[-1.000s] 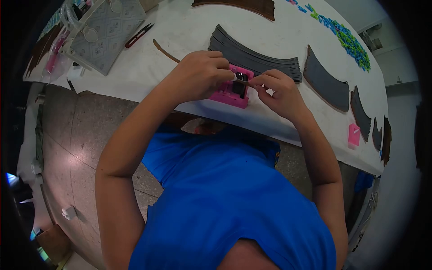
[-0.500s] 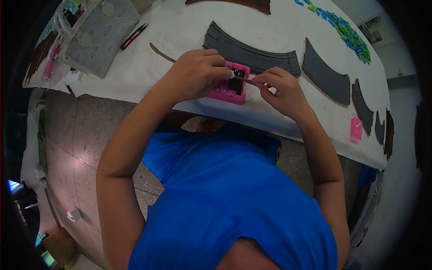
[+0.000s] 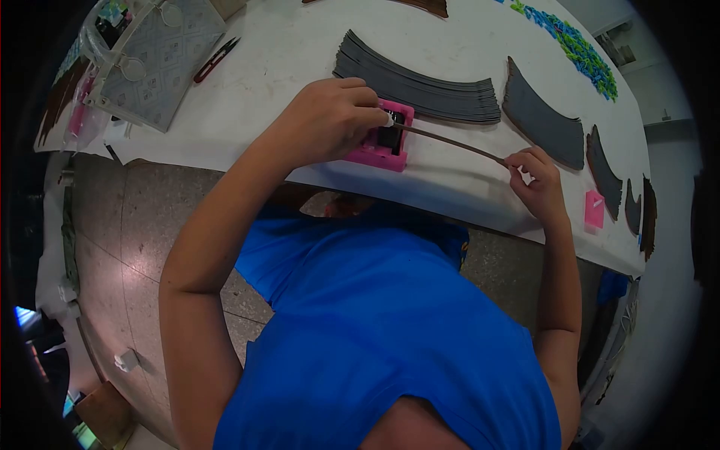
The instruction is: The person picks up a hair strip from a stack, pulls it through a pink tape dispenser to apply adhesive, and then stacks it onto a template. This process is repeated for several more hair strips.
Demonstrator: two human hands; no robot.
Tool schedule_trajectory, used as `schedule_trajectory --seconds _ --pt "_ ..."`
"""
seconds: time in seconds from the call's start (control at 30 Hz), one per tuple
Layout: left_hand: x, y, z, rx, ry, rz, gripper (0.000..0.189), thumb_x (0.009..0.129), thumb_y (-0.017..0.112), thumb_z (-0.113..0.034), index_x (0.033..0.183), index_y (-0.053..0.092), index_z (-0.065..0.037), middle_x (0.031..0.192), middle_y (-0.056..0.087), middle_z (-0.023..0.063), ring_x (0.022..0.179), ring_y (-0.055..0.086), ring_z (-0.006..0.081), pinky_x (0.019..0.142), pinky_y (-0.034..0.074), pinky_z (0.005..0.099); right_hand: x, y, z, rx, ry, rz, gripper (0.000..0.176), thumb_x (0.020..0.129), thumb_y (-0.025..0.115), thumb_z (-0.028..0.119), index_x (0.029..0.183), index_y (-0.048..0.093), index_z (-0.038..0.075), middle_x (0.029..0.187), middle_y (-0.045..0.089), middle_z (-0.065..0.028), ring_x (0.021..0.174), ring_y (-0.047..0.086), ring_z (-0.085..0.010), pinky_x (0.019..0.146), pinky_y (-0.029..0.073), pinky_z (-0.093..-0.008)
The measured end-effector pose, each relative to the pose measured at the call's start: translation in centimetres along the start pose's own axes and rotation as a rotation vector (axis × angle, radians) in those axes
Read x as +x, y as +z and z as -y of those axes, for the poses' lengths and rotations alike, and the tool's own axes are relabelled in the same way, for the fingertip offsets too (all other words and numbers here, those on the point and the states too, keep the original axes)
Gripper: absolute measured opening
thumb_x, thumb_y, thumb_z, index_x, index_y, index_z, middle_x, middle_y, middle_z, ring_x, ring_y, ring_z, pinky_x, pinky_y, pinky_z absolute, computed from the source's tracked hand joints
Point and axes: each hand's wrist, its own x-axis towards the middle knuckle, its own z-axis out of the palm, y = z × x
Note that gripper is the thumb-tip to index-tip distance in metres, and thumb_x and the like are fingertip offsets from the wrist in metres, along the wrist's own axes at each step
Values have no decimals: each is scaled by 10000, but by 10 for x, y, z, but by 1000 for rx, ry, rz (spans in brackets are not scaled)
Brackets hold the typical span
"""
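A thin, dark brown strip point(image 3: 454, 142) stretches between my two hands above the near side of the table. My right hand point(image 3: 538, 184) pinches its right end between thumb and fingers. At the other end, my left hand point(image 3: 336, 118) is closed, with a small white piece point(image 3: 389, 118) at its fingertips where the strip meets them. Just under those fingertips is a pink holder point(image 3: 379, 158) with a black part point(image 3: 390, 139) set into it. My left hand covers the holder's left side.
Behind the holder lies a fanned stack of dark curved strips point(image 3: 416, 86), with more dark stacks point(image 3: 544, 120) to the right. A pink block point(image 3: 594, 211) sits near the right edge. Red-handled snips point(image 3: 216, 60) and a patterned case point(image 3: 161, 64) are at left, blue-green pieces point(image 3: 577, 56) far right.
My right hand has moved right, away from the holder, drawing the strip out past my left fingertips. The tail that showed left of my left hand is gone. My left hand stays by the holder.
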Motion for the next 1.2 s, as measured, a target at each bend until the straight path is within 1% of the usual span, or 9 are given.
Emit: schedule_trajectory --seconds 0.23,0.77,0.8,0.83,0.97,1.03,1.1,1.17,1.2 --pt "4 1 2 -3 7 -3 270 748 777 -2 997 748 -101 930 695 80 883 666 255 722 585 381 -16 -8 -8 -45 69 -26 218 796 689 -81 979 737 27 929 680 -86 842 682 -212 692 557 -320" --pt "13 -3 -3 15 25 30 243 760 779 -12 979 765 -116 913 680 70 881 656 248 717 579 388 -20 -12 -12 -78 21 -73 190 793 689 -77 957 723 13 914 685 -106 866 669 -252 735 548 -339" --pt "14 -2 -5 26 15 19 211 756 770 -40 954 768 -114 889 683 56 874 654 241 725 578 380 -20 -15 -12 -91 13 -80 186 793 686 -79 953 718 11 909 683 -106 868 664 -255 742 545 -340" --pt "15 -1 -6 37 5 7 182 753 762 -68 929 772 -111 865 686 42 867 651 234 733 578 372 -19 -18 -12 -90 13 -79 186 793 686 -79 953 718 11 909 683 -106 868 664 -255 742 545 -340" --pt "21 6 -8 -3 -5 11 164 775 758 -53 929 770 -109 844 698 39 855 645 235 735 577 371 -11 -48 -8 -134 -9 -144 220 783 670 -111 969 708 1 951 672 -113 880 651 -252 772 536 -339" --pt "22 17 -9 -87 4 -109 191 804 771 -24 982 760 -91 807 665 61 824 638 238 683 551 361 -2 -69 -1 -141 -27 -182 238 779 664 -123 978 706 -1 968 669 -113 884 646 -249 777 533 -339" --pt "26 20 -11 -131 -4 -134 190 810 770 -28 989 750 -86 805 664 60 822 639 234 685 553 361 10 -92 5 -286 -134 -242 282 780 662 -132 1025 707 0 1013 666 -110 902 645 -232 804 534 -329" --pt "31 21 -15 -174 -11 -159 190 816 770 -31 996 740 -81 804 663 59 819 641 229 687 554 360 25 -114 12 -317 -190 -264 289 794 663 -129 1046 708 5 1034 673 -104 921 646 -224 817 537 -327" --pt "33 20 -19 -190 -78 -124 197 814 760 -42 1000 716 -89 804 688 43 833 644 223 701 555 365 34 -124 16 -346 -251 -283 296 808 664 -127 1067 710 9 1056 679 -98 940 647 -215 831 539 -325"
